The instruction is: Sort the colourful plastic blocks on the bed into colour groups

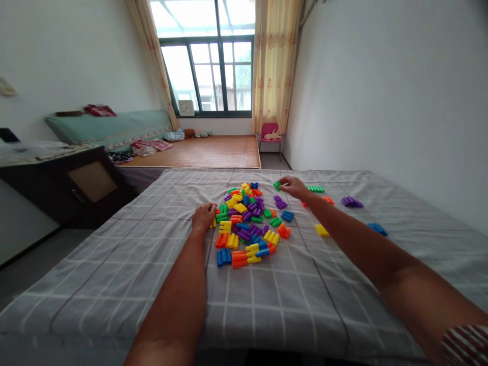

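My right hand (pixel 293 187) reaches past the pile's far right side, its fingers pinching a green plastic building block (pixel 277 186) just at the cloth. At the left edge of the heap of colourful building blocks (pixel 244 208), my left hand (pixel 203 216) rests with curled fingers; whatever lies under them is hidden. A yellow block (pixel 212 222) shows beside that palm. The heap mixes purple, yellow, green, orange and blue ribbed pieces. Right of it, a purple block (pixel 280 202) and a blue block (pixel 287 216) lie apart.
Small colour groups lie farther right on the checked cloth (pixel 297 295): green (pixel 315 189), purple (pixel 351 202), orange (pixel 328 201), yellow (pixel 322 230) and blue (pixel 377 229). Beyond the table stand a low bed (pixel 213 150), a pink chair (pixel 270 133) and a dark cabinet (pixel 91 178).
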Demonstrator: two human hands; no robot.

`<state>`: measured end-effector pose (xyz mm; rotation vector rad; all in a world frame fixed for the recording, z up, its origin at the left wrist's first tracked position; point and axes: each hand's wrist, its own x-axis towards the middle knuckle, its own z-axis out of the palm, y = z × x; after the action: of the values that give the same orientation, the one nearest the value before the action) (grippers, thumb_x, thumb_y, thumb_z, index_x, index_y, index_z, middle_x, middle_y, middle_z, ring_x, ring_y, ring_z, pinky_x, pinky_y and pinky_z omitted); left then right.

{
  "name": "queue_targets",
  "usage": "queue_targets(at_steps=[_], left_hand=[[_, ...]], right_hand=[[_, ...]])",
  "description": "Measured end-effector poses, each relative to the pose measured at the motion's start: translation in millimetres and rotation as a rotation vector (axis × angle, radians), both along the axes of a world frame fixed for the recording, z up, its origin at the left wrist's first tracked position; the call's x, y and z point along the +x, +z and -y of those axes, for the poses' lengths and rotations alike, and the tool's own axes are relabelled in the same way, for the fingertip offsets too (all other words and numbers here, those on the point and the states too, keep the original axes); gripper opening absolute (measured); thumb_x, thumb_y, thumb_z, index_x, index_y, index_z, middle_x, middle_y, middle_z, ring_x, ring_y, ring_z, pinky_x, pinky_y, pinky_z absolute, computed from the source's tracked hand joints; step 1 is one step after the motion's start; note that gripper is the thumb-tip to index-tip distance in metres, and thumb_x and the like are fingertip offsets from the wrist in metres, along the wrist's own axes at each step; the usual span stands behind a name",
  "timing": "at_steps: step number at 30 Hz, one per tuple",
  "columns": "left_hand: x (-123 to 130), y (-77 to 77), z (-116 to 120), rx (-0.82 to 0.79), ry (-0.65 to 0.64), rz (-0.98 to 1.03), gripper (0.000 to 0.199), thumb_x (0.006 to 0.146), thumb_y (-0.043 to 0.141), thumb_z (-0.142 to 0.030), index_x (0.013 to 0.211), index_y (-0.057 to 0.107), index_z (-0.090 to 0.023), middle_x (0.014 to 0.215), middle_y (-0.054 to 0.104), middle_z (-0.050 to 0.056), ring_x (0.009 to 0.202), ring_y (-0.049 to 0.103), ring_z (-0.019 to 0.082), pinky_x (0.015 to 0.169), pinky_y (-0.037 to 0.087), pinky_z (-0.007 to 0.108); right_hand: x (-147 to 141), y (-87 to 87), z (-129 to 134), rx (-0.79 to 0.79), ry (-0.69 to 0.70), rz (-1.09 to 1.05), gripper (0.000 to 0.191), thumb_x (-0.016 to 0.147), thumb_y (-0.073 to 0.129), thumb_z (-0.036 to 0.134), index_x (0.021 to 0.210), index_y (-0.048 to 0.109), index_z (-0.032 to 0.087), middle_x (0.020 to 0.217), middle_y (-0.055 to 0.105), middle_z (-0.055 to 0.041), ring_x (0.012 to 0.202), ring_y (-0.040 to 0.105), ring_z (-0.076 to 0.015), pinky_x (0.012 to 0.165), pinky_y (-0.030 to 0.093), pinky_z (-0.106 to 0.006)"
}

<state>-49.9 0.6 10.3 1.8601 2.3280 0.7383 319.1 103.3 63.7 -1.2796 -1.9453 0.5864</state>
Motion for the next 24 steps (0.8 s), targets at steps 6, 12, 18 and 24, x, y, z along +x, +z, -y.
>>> queue_targets(at_steps=[6, 12, 18, 24], left_hand=[[-0.7, 1.3, -1.0, -0.001, 0.008, 0.003, 0.033, 0.088, 0.044, -0.034, 0.102, 0.073, -0.025, 0.107, 0.072, 0.003, 0.099, 0.061, 0.018, 0.076, 0.041, 0.023], [-2.3, 1.7, -0.8, 0.000, -0.008, 0.018, 0.032, 0.086, 0.045, -0.032, 0.101, 0.073, -0.024, 0.103, 0.073, 0.003, 0.099, 0.060, 0.018, 0.078, 0.042, 0.022], [-2.1, -0.5, -0.1, 0.012, 0.005, 0.015, 0.033, 0.087, 0.045, -0.033, 0.099, 0.074, -0.023, 0.105, 0.072, 0.004, 0.098, 0.061, 0.017, 0.079, 0.042, 0.023], [1.0, 0.0, 0.7, 0.010, 0.021, 0.023, 0.033, 0.088, 0.044, -0.035, 0.101, 0.073, -0.024, 0.105, 0.072, 0.004, 0.099, 0.060, 0.018, 0.079, 0.041, 0.023]], right_hand=[[124.1, -13.5, -62.1, -0.081, -0.476, 0.193, 0.026, 0.071, 0.071, 0.028, 0.093, 0.071, 0.013, 0.084, 0.073, -0.0081, 0.070, 0.065, -0.0165, 0.063, 0.050, -0.024], [124.2, -26.9, -82.5, -0.230, -0.458, 0.401, 0.020, 0.070, 0.073, 0.027, 0.084, 0.073, 0.012, 0.068, 0.069, -0.0064, 0.067, 0.066, -0.0208, 0.067, 0.051, -0.032], [115.0, -34.2, -89.7, -0.209, -0.476, 0.457, 0.021, 0.076, 0.068, 0.028, 0.085, 0.073, 0.010, 0.081, 0.071, -0.0143, 0.080, 0.067, -0.0278, 0.072, 0.050, -0.038], [47.1, -19.9, -65.0, 0.079, -0.299, 0.554, 0.024, 0.087, 0.054, 0.028, 0.099, 0.071, 0.016, 0.101, 0.072, -0.0094, 0.092, 0.065, -0.0198, 0.081, 0.047, -0.028]])
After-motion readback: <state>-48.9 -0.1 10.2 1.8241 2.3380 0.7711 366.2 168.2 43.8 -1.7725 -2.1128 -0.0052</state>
